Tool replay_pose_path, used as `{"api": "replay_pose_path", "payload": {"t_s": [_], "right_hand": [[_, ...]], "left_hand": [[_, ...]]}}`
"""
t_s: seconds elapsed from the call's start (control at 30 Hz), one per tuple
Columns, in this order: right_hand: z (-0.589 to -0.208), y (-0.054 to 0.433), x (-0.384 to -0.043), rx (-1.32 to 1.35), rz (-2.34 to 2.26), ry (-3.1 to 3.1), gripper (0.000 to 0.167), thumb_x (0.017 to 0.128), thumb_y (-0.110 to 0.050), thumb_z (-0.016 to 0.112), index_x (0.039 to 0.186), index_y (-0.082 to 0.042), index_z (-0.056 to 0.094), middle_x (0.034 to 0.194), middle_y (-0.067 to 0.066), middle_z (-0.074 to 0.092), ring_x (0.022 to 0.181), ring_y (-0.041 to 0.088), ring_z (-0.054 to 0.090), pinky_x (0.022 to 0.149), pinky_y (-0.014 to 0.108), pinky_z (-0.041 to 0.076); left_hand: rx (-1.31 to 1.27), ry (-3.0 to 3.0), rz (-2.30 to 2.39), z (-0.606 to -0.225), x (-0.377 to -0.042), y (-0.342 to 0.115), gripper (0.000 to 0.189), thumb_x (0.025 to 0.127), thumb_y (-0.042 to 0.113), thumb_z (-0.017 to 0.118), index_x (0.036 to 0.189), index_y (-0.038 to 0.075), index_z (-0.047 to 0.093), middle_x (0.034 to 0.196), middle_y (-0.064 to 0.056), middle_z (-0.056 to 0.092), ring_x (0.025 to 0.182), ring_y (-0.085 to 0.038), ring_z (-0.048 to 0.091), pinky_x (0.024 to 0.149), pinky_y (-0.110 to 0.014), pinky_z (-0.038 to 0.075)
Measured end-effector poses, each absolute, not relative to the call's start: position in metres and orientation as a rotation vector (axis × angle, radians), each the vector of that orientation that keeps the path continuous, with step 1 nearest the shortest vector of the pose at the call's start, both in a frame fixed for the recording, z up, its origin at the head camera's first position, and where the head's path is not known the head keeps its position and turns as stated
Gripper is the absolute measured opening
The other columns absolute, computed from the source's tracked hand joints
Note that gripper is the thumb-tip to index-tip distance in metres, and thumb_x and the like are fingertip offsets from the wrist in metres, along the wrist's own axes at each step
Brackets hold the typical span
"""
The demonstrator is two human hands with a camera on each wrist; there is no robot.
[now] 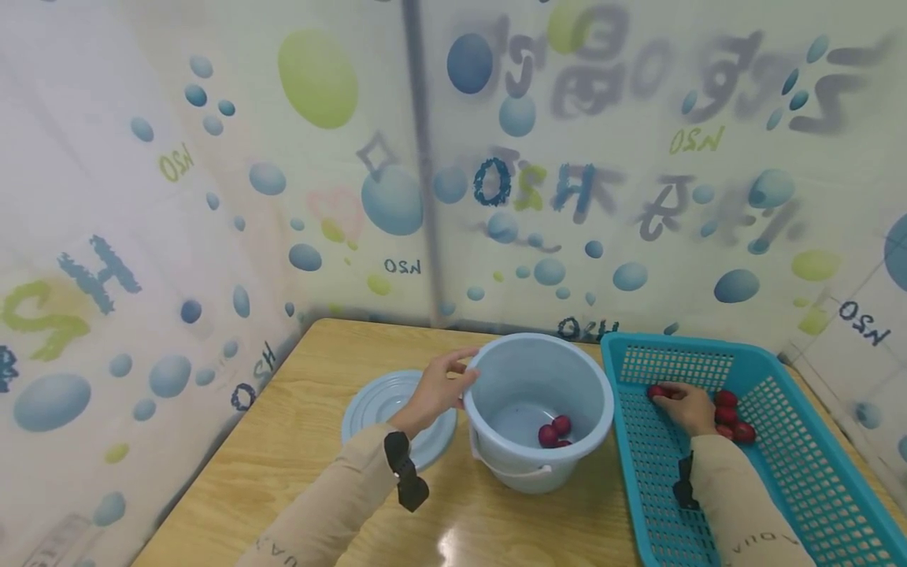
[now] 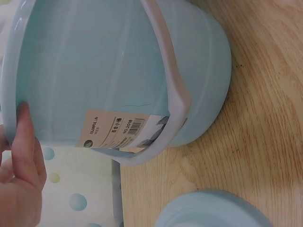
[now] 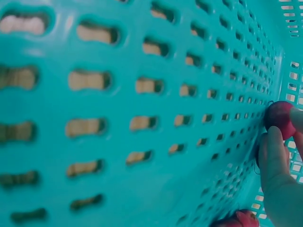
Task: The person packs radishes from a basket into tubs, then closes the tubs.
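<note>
My left hand (image 1: 434,394) grips the left rim of a light blue plastic bucket (image 1: 531,378), which stands upright on the table. Its carry handle (image 2: 177,94) hangs down beside a paper label (image 2: 116,130). A few dark red plum-like fruits (image 1: 549,435) lie on the bucket's bottom. Inside the turquoise basket (image 1: 680,340), my right hand (image 1: 689,409) pinches a dark red fruit (image 3: 279,118) near the left wall; a second dark shape shows behind the fingers in the right wrist view. Several more such fruits (image 1: 727,417) are grouped right of that hand.
The round light blue lid (image 1: 361,413) lies flat on the wooden table (image 1: 319,370) left of the bucket, partly beneath my left forearm. Bucket and basket stand close side by side. Patterned sheets (image 1: 453,260) enclose the table at the back and sides.
</note>
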State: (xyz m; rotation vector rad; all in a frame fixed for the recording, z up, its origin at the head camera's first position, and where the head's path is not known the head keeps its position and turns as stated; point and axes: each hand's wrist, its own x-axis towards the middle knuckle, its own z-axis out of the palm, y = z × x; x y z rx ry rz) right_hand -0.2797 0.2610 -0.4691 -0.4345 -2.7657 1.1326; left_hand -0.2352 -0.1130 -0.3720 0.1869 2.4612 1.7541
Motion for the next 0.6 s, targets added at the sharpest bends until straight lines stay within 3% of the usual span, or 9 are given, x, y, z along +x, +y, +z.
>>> {"api": "replay_pose_path", "payload": {"t_s": [0.27, 0.6], "right_hand": [[-0.468, 0.2625, -0.279, -0.37, 1.203, -2.759, 0.03, 0.081, -0.006, 0.059, 0.106, 0.012, 0.053, 0.1, 0.031, 0.052, 0.091, 0.042, 0.049, 0.072, 0.049, 0.042], [-0.4668, 0.2615, -0.2749, -0.376, 1.198, -2.771, 0.026, 0.081, -0.005, 0.06, 0.101, 0.012, 0.055, 0.1, 0.031, 0.053, 0.093, 0.042, 0.048, 0.071, 0.047, 0.041]], "left_hand": [[0.181, 2.458, 1.756, -0.372, -0.2351, -0.1125, 0.039, 0.088, 0.013, 0.054, 0.126, 0.011, 0.049, 0.104, -0.018, 0.051, 0.084, -0.033, 0.059, 0.053, -0.03, 0.053], [0.178, 2.456, 1.758, -0.3724, -0.2353, -0.1123, 0.039, 0.088, 0.013, 0.054, 0.126, 0.011, 0.049, 0.103, -0.017, 0.052, 0.082, -0.03, 0.06, 0.053, -0.03, 0.053]]}}
